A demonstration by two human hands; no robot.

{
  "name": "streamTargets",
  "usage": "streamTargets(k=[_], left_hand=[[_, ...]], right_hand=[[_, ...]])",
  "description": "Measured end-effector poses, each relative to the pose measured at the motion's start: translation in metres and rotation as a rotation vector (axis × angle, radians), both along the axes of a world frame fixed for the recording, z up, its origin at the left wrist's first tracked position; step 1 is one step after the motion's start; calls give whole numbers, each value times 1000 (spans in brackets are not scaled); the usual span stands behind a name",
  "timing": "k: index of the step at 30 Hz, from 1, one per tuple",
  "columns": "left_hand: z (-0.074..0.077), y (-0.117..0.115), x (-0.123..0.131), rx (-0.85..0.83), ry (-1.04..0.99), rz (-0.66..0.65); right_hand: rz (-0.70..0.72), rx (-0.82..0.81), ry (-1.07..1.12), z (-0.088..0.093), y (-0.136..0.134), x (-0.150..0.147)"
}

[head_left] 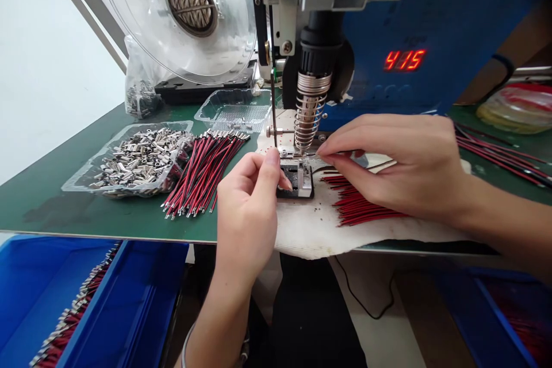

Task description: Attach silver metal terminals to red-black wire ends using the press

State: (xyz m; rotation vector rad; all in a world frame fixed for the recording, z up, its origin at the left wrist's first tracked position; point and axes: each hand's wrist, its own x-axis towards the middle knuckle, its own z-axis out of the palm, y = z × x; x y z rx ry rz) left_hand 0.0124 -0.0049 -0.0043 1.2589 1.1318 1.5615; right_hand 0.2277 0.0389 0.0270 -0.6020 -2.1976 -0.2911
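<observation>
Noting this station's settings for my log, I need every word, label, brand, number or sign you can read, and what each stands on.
"415": red lit digits on the display of the blue machine.
Faint marks just above the display: too dim and blurred to read.
I can make out no other text.

Can't tell what, if anything, the left hand (248, 201) pinches; its thumb (268, 171) covers the spot. Right hand (401, 155) hides one end of the red-black wire bundle (362, 201); lettering above the display (405, 60) too blurred to read. Clear reel (133, 6) cropped by the top edge.
</observation>
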Motion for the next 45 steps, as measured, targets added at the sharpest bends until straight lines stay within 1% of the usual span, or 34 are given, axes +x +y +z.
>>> streamTargets(k=[5,11,14,20,27,31,33,36,38,41,43,45], left_hand=[[0,0,1,-1,8,12],[0,0,1,-3,-27,5],[-1,0,1,-3,-47,4],[1,1,1,-15,-93,-34],[3,1,-1,-29,-90,-46],[4,0,-1,-39,-30,-54],[6,-1,-2,-52,30,-88],[8,-4,-3,-41,135,-171],[9,-7,-4,-3,135,-180],[11,-13,-3,55,64,-150],[13,-21,-1,71,129,-118],[15,-31,5,44,209,-54]], right_hand=[[17,7,1,1,-1,-2],[60,24,-2,1,1,-2],[60,23,-2,1,1,-2],[57,27,20,1,-1,-3],[84,29,56,1,-4,-6],[71,87,90,3,-10,-8],[60,102,109,5,-15,-9],[85,16,146,8,-22,-11],[115,-80,166,9,-25,-13],[111,-206,213,8,-28,-16],[119,-281,261,7,-29,-17],[127,-285,246,7,-31,-17]])
